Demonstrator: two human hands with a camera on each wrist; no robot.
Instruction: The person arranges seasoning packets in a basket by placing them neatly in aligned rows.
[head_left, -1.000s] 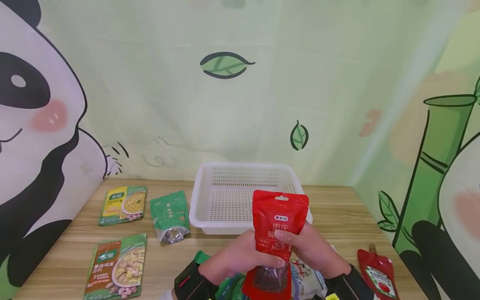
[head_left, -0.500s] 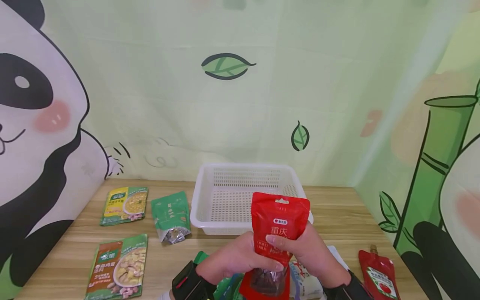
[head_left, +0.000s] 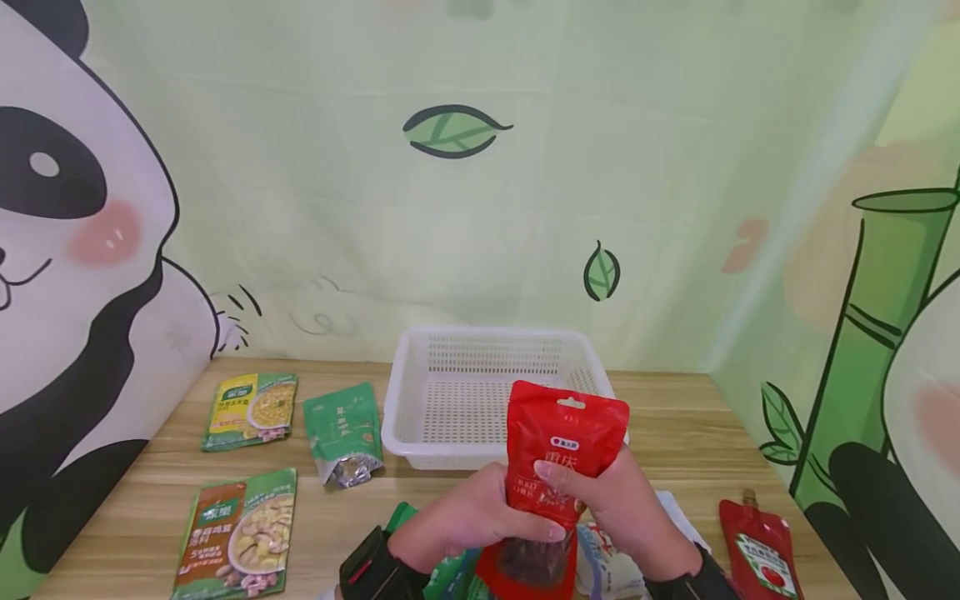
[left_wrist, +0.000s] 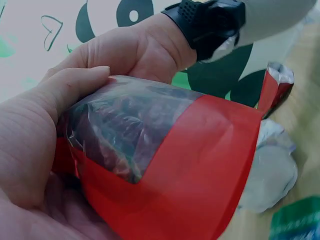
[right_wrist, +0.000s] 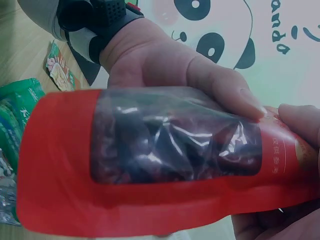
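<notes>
Both hands grip a red stand-up pouch of dried chilies [head_left: 562, 429], raised in front of the basket's right front part. My left hand [head_left: 483, 510] wraps the lower left side, its thumb across the front just above the clear window. My right hand [head_left: 626, 508] holds the right side higher up, thumb pressed on the printed front. The window [left_wrist: 125, 125] shows dark, wrinkled contents in the left wrist view. In the right wrist view the pouch [right_wrist: 60, 165] lies sideways across the frame. Fingers behind the pouch are hidden in the head view.
Behind stands a white perforated basket [head_left: 408, 454]. Left of it lie a green pouch [head_left: 342, 429], a yellow-green soup packet [head_left: 251, 408] and a brown-green one [head_left: 236, 533]. A red spouted ketchup pouch [head_left: 761, 546] lies right. Green packages [head_left: 450, 575] and a white bag [head_left: 607, 567] lie beneath the hands.
The pouch's top has shifted slightly right and tilts more that way. My right thumb has slid a little left across the front. Both hands keep their hold.
</notes>
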